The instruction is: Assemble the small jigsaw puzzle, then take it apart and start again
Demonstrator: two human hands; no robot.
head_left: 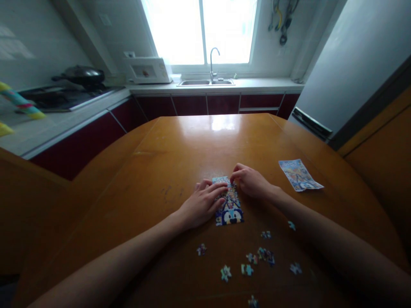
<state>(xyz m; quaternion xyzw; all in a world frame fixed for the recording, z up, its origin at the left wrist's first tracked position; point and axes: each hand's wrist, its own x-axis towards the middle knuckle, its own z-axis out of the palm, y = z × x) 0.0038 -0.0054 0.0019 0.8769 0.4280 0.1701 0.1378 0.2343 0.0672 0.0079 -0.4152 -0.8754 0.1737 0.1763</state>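
Bright daylight came through a wide two-pane window with a pale frame (202, 32) and left a white glare on the glossy orange-brown wooden table with rounded corners (154, 158). Below the window, a long white countertop (263, 85) held a silver double-basin sink (194, 83) above dark red cabinets (189, 105). A smooth silver-grey refrigerator (346, 64) stood at the right, against pale walls (125, 25).

Kitchen, apparently domestic. Fittings: one double-basin sink (221, 82) with arched faucet (211, 64), set in a pale counter (260, 84) beneath a bright window (202, 32); dark red cabinets (223, 104) below. Appliances: white microwave (148, 70), left of the sink; dark stove (61, 99) bearing a lidded pan (83, 76); large grey refrigerator (356, 55), right side. Furniture: one glossy wooden table (192, 145), centre.
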